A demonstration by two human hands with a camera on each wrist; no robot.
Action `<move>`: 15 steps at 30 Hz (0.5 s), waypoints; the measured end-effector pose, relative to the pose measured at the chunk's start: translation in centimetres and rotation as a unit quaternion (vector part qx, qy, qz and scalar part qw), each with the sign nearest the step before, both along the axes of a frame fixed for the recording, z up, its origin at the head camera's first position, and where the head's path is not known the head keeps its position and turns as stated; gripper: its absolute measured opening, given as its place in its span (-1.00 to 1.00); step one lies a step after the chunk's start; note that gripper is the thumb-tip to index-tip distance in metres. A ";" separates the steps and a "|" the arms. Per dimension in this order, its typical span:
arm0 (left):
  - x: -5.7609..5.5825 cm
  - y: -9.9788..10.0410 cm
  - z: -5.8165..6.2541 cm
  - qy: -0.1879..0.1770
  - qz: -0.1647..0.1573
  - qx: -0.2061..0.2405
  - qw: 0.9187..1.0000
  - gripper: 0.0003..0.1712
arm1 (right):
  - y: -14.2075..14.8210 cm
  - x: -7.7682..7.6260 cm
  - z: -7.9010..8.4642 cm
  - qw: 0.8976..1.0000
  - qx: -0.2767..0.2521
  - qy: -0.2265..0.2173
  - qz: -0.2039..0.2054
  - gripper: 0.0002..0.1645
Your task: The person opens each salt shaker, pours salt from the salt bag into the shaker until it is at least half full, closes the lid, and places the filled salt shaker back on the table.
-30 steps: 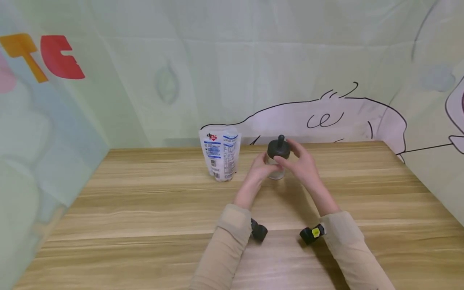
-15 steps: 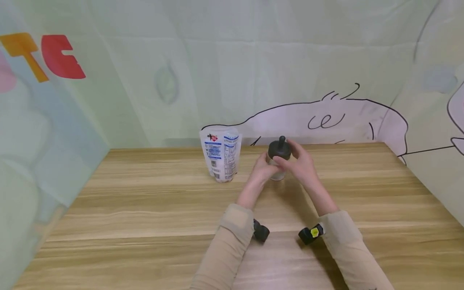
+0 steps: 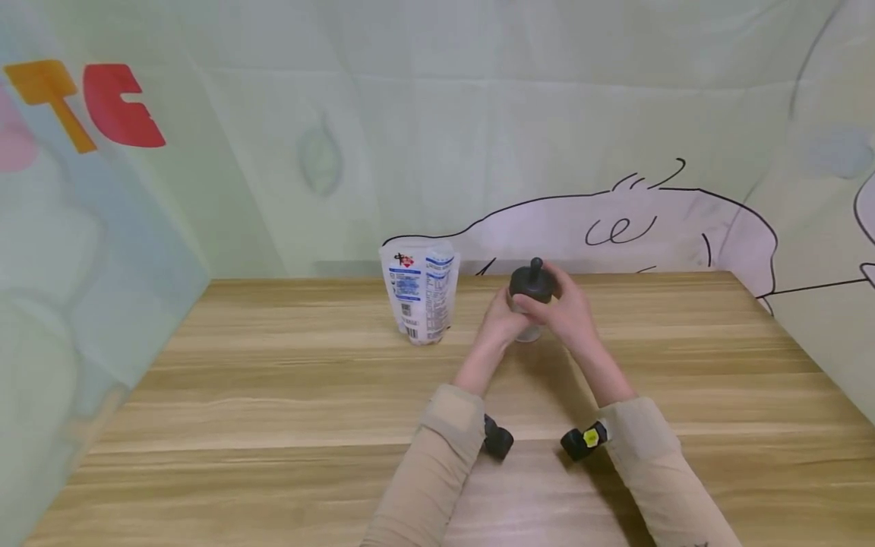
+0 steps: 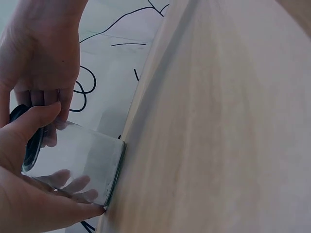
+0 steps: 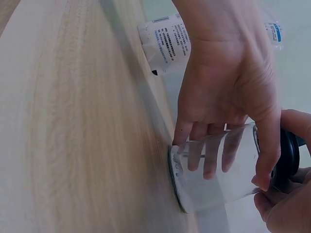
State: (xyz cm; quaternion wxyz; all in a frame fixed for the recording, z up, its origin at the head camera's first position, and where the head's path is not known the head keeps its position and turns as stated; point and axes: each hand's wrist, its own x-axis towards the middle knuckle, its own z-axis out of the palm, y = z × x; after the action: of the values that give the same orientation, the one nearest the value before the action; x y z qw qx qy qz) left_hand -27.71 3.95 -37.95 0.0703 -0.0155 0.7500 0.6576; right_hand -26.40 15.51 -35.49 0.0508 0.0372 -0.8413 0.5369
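A clear glass jar [image 3: 528, 334] with a black knobbed lid [image 3: 533, 284] stands upright near the back of the wooden table. My left hand [image 3: 501, 320] grips the jar's side. In the left wrist view its fingers show through the clear glass [image 4: 85, 150]. Around the lid curl the fingers and thumb of my right hand [image 3: 573, 310]; the lid [image 5: 290, 153] sits at the jar's mouth in the right wrist view. Some white matter lies low inside the jar. To the left stands a white printed pouch [image 3: 424, 292], apart from both hands.
The wooden table [image 3: 273, 410] meets a pale printed cloth backdrop [image 3: 424, 137] right behind the jar and pouch. Black wrist cameras sit on both arms, beside the rolled beige sleeves.
The forearms come slightly closer together, while both hands keep their places on the jar and lid. The whole head view shifts a little, so everything appears slightly further right.
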 end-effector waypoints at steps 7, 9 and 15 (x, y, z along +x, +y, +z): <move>0.1 0.0 -0.1 -0.018 0.002 0.004 1.000 -0.15 | -0.2 -0.1 -0.5 1.000 -0.001 0.004 -0.008 -0.01; 0.1 0.0 -0.1 -0.019 0.003 0.008 1.000 -0.14 | -0.2 -0.1 -0.5 1.000 0.001 0.006 -0.011 -0.01; 0.0 0.1 0.1 -0.017 -0.003 0.005 1.000 -0.14 | -0.2 -0.3 -0.4 1.000 0.006 0.010 -0.012 -0.04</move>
State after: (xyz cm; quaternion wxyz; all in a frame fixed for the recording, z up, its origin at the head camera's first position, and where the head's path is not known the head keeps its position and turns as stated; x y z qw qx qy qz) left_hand -27.71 4.01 -37.81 0.0846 -0.0244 0.7453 0.6609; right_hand -26.67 15.30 -35.85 0.0654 0.0325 -0.8441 0.5312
